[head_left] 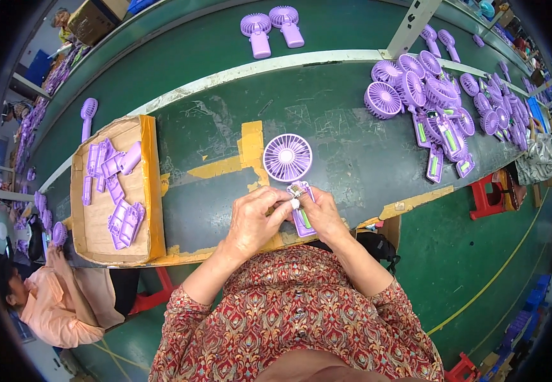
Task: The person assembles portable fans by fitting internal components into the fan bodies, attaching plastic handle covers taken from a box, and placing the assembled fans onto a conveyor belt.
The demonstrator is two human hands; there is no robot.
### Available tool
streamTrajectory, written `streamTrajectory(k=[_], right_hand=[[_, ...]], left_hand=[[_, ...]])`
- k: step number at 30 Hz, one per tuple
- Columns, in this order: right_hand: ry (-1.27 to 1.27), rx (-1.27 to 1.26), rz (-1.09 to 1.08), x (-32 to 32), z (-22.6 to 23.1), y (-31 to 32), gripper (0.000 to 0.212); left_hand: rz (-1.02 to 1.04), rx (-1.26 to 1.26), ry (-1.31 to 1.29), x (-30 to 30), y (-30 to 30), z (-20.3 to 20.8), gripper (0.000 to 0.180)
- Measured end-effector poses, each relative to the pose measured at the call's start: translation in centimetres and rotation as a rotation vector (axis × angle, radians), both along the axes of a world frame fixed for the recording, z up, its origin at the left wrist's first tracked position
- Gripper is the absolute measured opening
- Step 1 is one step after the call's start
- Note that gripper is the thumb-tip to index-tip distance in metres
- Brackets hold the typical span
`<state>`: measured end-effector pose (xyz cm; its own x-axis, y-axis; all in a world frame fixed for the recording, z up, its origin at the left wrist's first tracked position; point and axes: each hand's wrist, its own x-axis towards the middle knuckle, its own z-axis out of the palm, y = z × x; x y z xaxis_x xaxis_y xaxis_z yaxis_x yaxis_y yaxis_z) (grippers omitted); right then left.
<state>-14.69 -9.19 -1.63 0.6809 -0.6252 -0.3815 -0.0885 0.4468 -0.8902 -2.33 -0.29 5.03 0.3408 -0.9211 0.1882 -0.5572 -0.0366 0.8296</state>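
Observation:
A purple handheld fan (288, 158) lies on the green worktable in front of me, its round grille pointing away and its handle toward my body. The handle is uncovered, showing a small circuit board and a green battery (305, 218). My right hand (324, 215) is closed around the handle's right side. My left hand (258, 213) is closed at the upper left of the handle, thumb and finger pinched near the circuit board. A small white bit shows by those fingertips; I cannot make out what it is.
At my left stands a cardboard tray (152, 191) of purple handle covers. A heap of fans (416, 89), some with handles uncovered, lies at the right. Two fans (260, 44) rest on the green belt beyond a pale rail (225, 75). A co-worker (59, 299) sits at left.

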Motion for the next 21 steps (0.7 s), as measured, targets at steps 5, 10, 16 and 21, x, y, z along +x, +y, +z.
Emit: streamTrajectory(k=[5,10,16,21], right_hand=[[0.02,0.049,0.013,0.1,0.3,-0.3,0.034],[0.041,0.099,0.019,0.1,0.4,-0.4,0.034],[-0.008,0.182,0.086,-0.4,0.3,-0.9,0.031],[-0.131,0.37,0.112,-1.0,1.6,-1.5,0.034]], left_hand=[[0.019,0.064,-0.025,0.1,0.0,0.8,0.012],[-0.017,0.392,0.176,1.3,-0.9,1.8,0.012],[-0.102,0.398,0.113,2.8,-1.5,1.2,0.012],[-0.065,0.341,0.0,2.4,-1.3,0.4,0.01]])
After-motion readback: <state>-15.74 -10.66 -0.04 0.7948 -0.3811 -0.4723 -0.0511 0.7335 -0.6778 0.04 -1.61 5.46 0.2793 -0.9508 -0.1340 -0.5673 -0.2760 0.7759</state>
